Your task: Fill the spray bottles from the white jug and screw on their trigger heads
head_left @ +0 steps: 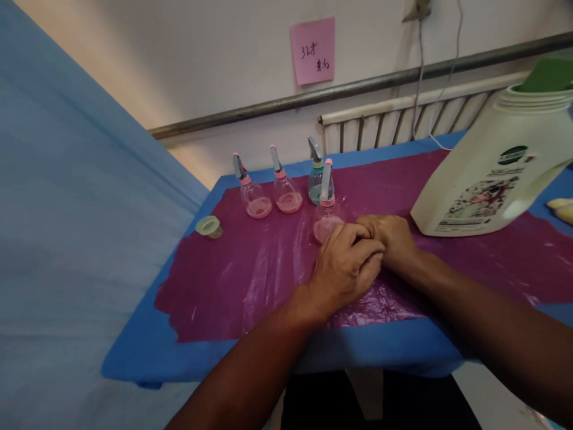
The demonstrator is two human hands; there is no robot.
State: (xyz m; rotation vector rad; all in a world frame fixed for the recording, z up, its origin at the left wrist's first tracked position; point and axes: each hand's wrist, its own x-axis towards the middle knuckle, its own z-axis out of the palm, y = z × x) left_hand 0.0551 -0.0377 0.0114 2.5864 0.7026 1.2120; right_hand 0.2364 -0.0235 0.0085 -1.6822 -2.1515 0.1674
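My left hand (347, 266) has its fingers curled against my right hand (385, 239), over the purple plastic sheet (215, 280). Both hands are closed and touch each other; anything between them is hidden. Just behind my left hand stands a spray bottle with pink liquid (326, 221), its lower part partly covered. Behind it is a spray bottle with teal liquid (316, 179). Two more pink spray bottles stand to the left, one in the middle (287, 194) and one farther left (255, 200).
A large cream jug (483, 185) with a green part on top stands at the right. A small pale green cup (209, 226) is at the left. Yellow items (561, 209) lie at the right edge. Behind the blue-covered table (147, 352) are a radiator (380, 128) and pipe.
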